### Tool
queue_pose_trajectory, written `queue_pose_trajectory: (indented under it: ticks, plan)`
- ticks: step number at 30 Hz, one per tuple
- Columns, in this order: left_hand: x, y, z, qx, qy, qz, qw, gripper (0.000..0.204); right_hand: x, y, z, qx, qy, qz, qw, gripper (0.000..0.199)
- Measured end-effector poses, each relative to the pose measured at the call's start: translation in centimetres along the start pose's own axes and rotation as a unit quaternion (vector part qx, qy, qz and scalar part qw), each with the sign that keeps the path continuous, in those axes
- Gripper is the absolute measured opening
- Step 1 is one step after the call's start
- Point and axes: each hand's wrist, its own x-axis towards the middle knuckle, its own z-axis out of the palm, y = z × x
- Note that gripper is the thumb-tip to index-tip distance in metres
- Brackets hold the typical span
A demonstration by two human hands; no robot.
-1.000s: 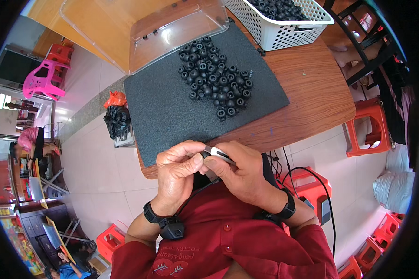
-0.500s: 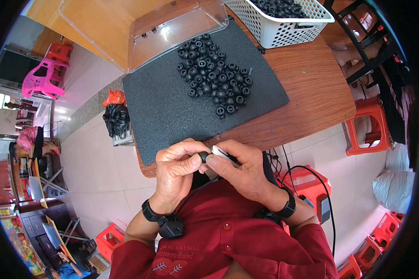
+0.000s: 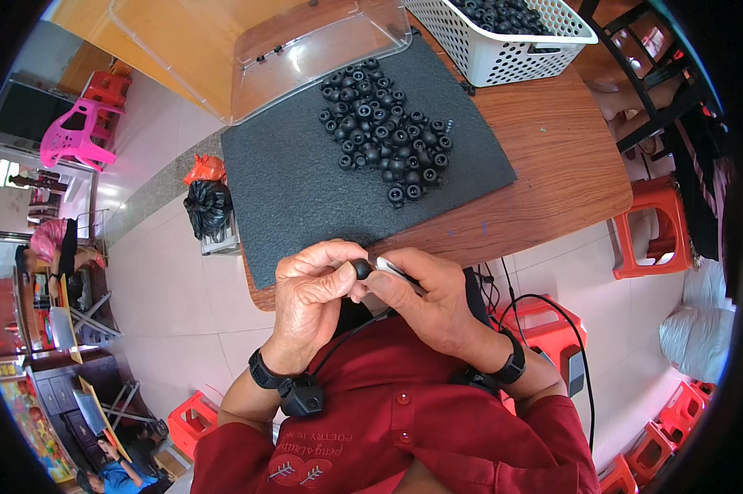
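At the near edge of the table, my left hand [image 3: 310,292] pinches a small round black rubber-like piece [image 3: 361,268] between thumb and fingertips. My right hand [image 3: 431,300] is closed around a slim white tool [image 3: 394,270] with a darker part along it. Its tip lies right beside the black piece; whether they touch cannot be made out. Beyond my hands, a heap of similar black pieces [image 3: 384,136], several with ring-shaped openings, lies on a dark grey mat [image 3: 285,198].
A clear plastic bin [image 3: 322,74] lies at the far side with a few black bits inside. At the far right of the wooden table [image 3: 553,165] stands a white perforated basket [image 3: 503,66] of black pieces. Red stools [image 3: 656,226] and a black bag [image 3: 207,206] flank the table.
The black piece has turned slightly in my left fingers and shows more of its round side. Both hands stay almost in place; the whole view has shifted slightly.
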Motion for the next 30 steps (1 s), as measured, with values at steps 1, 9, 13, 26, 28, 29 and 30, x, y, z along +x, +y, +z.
queue_pose_trajectory:
  ticks: [1,9,13,26,28,29,30]
  plan:
    - [0.0,0.0,0.0,-0.004,0.003,-0.003,1.000,0.025,0.1,-0.1,0.1,0.000,0.003,-0.007,1.000,0.017]
    - [-0.1,0.4,0.0,-0.013,0.014,-0.021,1.000,0.025,0.3,0.3,0.6,-0.068,0.020,-0.089,0.993,0.015]
    - [-0.3,0.5,0.1,0.020,0.026,0.004,0.999,0.024,0.1,0.3,0.4,-0.080,-0.005,-0.071,0.994,0.017]
    - [-0.2,0.2,-0.3,-0.019,0.027,-0.037,0.999,0.026,0.2,0.9,0.9,-0.151,0.027,-0.125,0.980,0.014]
    - [-0.2,0.3,-0.3,-0.013,0.029,-0.041,0.999,0.026,0.2,0.9,1.0,-0.159,0.028,-0.133,0.978,0.014]
    - [-0.2,0.2,-0.3,-0.017,0.034,-0.046,0.998,0.026,0.2,0.9,1.0,-0.159,0.030,-0.138,0.977,0.015]
    - [-0.2,0.2,-0.2,-0.021,0.039,-0.051,0.998,0.026,0.2,0.8,1.0,-0.159,0.032,-0.143,0.976,0.015]
